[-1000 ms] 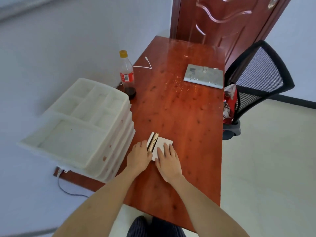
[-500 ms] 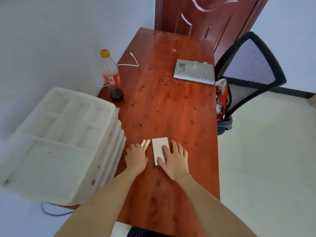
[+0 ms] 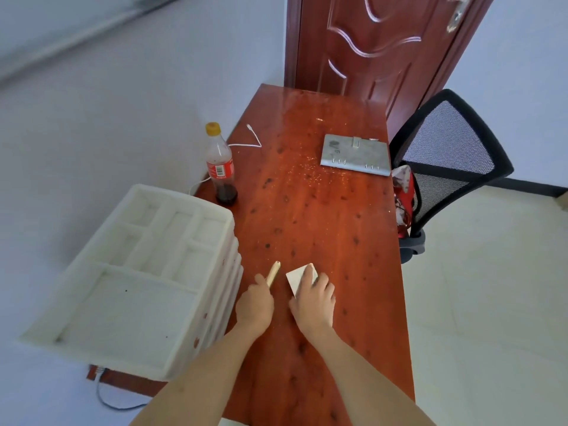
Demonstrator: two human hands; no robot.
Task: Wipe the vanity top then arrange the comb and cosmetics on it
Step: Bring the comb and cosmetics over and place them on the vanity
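Note:
On the red-brown wooden top (image 3: 322, 216) my left hand (image 3: 254, 302) is closed around the near end of a slim gold tube (image 3: 273, 273) that points away from me. Just to its right, my right hand (image 3: 313, 298) lies flat with its fingers on a folded white cloth or card (image 3: 297, 278); which one it is I cannot tell. The two things lie a short gap apart. No comb is visible.
A stack of white plastic trays (image 3: 138, 272) overhangs the left edge. A cola bottle (image 3: 219, 167) and a white cable (image 3: 252, 139) stand at the far left, a silver notebook (image 3: 353, 155) at the far right. A black mesh chair (image 3: 445, 167) stands at the right.
My left hand has pulled the gold tube leftward, away from the white piece it lay against. My right hand stays on the white piece, which has turned slightly. The camera has shifted.

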